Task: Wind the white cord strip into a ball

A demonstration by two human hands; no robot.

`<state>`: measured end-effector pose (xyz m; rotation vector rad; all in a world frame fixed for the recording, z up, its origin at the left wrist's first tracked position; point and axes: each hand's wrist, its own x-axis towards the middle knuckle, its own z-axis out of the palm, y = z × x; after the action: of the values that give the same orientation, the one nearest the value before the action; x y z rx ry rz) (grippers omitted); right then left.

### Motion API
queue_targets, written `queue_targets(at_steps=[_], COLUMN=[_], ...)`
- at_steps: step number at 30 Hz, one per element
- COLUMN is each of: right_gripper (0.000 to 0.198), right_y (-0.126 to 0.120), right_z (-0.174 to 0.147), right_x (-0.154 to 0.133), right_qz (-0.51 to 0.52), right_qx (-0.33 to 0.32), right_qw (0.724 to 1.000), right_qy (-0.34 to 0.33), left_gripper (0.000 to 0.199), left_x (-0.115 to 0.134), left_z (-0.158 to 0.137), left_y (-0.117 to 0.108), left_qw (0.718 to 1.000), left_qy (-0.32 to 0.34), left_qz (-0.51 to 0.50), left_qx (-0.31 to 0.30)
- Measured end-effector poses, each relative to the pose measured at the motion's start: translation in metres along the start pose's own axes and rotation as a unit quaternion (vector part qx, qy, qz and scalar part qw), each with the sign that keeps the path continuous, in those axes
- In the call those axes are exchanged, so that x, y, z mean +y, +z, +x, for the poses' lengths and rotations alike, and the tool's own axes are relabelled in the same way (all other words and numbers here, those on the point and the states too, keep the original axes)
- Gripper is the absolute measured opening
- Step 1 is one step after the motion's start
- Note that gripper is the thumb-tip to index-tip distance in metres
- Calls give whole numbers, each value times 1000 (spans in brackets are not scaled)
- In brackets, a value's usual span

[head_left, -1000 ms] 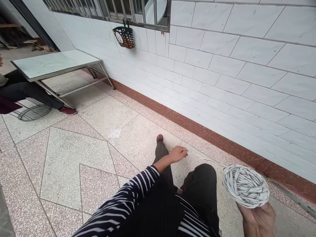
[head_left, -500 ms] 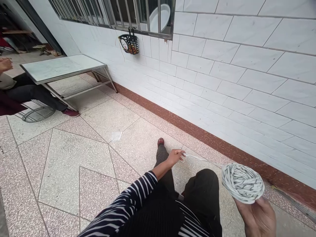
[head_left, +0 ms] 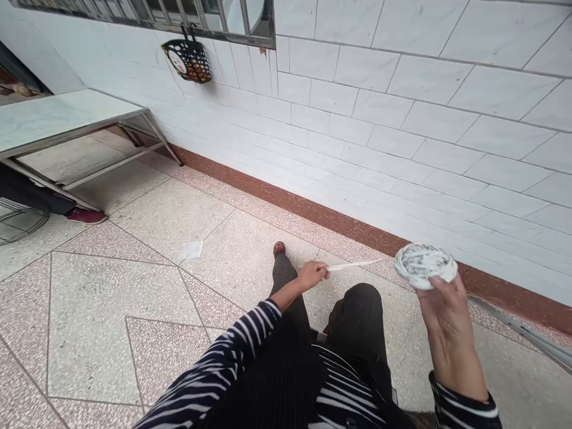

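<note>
Relative to the earlier frames, the right hand (head_left: 444, 307) has risen, bringing the ball of white strip (head_left: 426, 265) higher, between 3 and 4 o'clock from view centre. The right hand grips the ball from below. The left hand (head_left: 313, 275), at 5 o'clock, is closed on the strip (head_left: 357, 264), which runs straight to the ball. The view has swung right; the bench (head_left: 53, 116), between 9 and 10 o'clock, is now cut off by the frame edge. Another person's red shoe (head_left: 87, 215) rests beside the bench leg at 9 o'clock. The wearer's knee (head_left: 361, 310) occupies the space between the hands at 5 o'clock. A perforated black basket (head_left: 190, 62) hangs from the window bars (head_left: 218, 18) at 11 o'clock; its contents cannot be identified.
</note>
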<state>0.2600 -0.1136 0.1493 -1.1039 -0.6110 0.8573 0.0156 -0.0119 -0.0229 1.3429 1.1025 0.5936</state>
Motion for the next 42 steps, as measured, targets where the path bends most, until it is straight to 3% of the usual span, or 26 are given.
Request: queue_targets(at_steps=[3,5,8,13,16,19,26,31,36,42], right_gripper=[74,78,74,64,63,64,79,86,79,72], right_y=[-5,-8,-7,-5,-12,-22,-19,-11,-13,-17], right_z=[33,44,35,-6,-13,-8,-8,-12,-4,-15], right_x=[28,56,100,141,136,126,120,113,95,80], right_qz=[-96,-218,-366,-330,-282,-244,-188,-89,-109,-119], right_qx=[65,62,-41,-240,-325,-369,-414,-413,-414,-368], right_qw=[992,973,930,910,889,872,857,875,873,900], right_qy=[-44,-37,-24,72,153,210,242,236,235,203], left_gripper=[21,20,16,19,19,18,10,8,19,23], left_x=[8,23,57,92,88,81,97,102,86,59], left_z=[-42,-64,-75,-41,-12,10,33,33,33,28], left_y=[6,8,5,-20,-33,-37,-28,-19,-7,14], left_qw=[996,987,973,975,972,963,916,925,937,948], left_qy=[12,22,45,41,1,-17,-32,22,72,67], left_qz=[-8,-42,-94,-84,-59,4,208,199,146,85], left_qx=[-89,-151,-206,-203,-229,-268,-340,-324,-309,-299])
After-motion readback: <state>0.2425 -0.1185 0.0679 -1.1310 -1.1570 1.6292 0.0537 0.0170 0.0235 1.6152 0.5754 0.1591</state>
